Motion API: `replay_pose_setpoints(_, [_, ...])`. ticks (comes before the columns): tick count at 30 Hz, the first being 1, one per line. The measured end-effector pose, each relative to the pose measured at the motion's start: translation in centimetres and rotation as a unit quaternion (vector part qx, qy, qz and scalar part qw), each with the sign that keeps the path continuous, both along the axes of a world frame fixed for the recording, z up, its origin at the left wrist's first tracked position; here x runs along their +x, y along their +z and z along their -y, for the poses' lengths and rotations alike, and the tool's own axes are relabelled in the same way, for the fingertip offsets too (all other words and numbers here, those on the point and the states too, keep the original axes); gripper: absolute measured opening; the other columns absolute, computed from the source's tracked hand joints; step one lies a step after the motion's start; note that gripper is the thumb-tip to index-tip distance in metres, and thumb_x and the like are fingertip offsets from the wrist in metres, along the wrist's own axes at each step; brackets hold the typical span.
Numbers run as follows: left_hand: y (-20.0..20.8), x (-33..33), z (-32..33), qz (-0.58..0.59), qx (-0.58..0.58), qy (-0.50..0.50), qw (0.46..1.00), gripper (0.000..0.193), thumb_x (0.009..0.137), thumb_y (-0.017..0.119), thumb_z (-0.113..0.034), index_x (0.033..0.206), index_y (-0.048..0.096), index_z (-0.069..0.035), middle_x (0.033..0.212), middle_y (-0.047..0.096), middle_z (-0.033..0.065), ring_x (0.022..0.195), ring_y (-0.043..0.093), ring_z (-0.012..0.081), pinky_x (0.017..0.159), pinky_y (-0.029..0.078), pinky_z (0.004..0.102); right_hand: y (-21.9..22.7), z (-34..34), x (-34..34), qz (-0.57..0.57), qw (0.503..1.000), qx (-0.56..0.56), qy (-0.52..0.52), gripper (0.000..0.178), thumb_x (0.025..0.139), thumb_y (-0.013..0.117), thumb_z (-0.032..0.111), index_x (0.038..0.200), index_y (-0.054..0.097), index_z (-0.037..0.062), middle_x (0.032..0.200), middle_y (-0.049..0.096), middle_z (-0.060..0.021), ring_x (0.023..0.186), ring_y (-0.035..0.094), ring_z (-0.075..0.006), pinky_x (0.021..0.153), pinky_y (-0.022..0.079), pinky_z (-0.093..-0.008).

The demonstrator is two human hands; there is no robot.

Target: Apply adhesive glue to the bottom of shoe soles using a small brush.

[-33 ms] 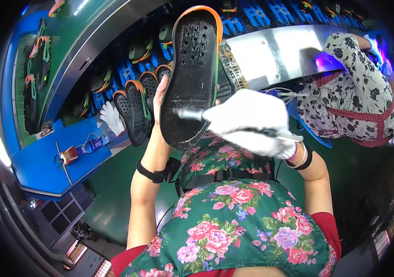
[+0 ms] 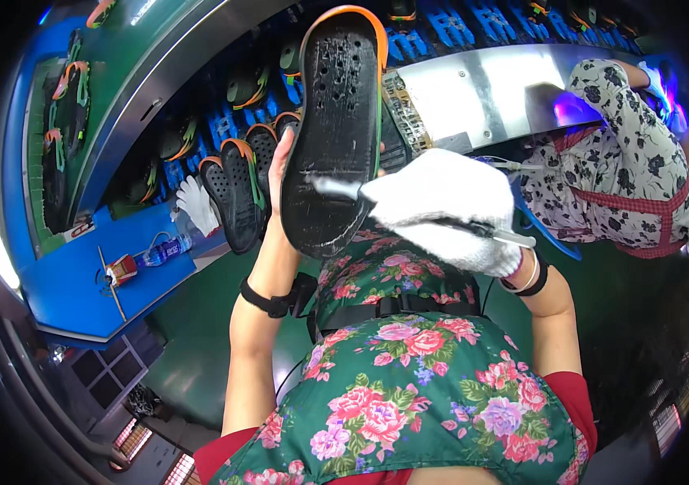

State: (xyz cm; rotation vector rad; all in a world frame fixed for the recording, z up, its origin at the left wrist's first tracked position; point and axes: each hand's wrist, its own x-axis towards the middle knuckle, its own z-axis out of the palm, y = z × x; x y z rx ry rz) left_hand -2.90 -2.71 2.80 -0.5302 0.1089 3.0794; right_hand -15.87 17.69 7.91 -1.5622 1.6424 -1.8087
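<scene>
I see the bare left hand (image 2: 281, 174) gripping a black, orange-rimmed shoe sole (image 2: 338, 121) upright, fingers wrapped along its edge. The white-gloved right hand (image 2: 445, 208), fingers curled tight, pinches a thin brush (image 2: 336, 188) whose tip touches the sole's lower face.

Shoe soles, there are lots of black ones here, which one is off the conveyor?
The big black sole with the orange rim, held upright in the left hand; the gloved right hand brushes it. The others lie on the blue racks.
</scene>
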Motion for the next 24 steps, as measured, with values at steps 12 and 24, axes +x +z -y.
replay_pose_setpoints(12, [0.5,-1.0,0.9,-0.101,-0.055,-0.021,0.993,0.097,0.098,0.039,-0.073,0.159,0.032,0.001,0.152,0.043,0.0346,0.118,0.061,0.0533,0.101,0.053,0.0617,-1.5,0.1,1.7,0.261,0.96,0.047,0.095,0.007,0.081,0.083,0.001,0.087,0.08,0.0007,0.096,0.079,-0.0138,0.091,0.077,-0.0231,0.083,0.06,-0.0345])
replay_pose_setpoints(24, [4.9,3.7,0.1,-0.145,-0.057,0.034,0.987,0.082,0.099,0.05,-0.069,0.157,0.035,-0.014,0.129,0.048,0.0212,0.084,0.053,0.0317,0.071,0.047,0.0395,-7.2,-5.7,0.3,0.672,0.694,-0.243,0.083,0.011,0.079,0.062,-0.006,0.086,0.063,0.0029,0.092,0.066,-0.0157,0.077,0.061,-0.0276,0.059,0.056,-0.0324])
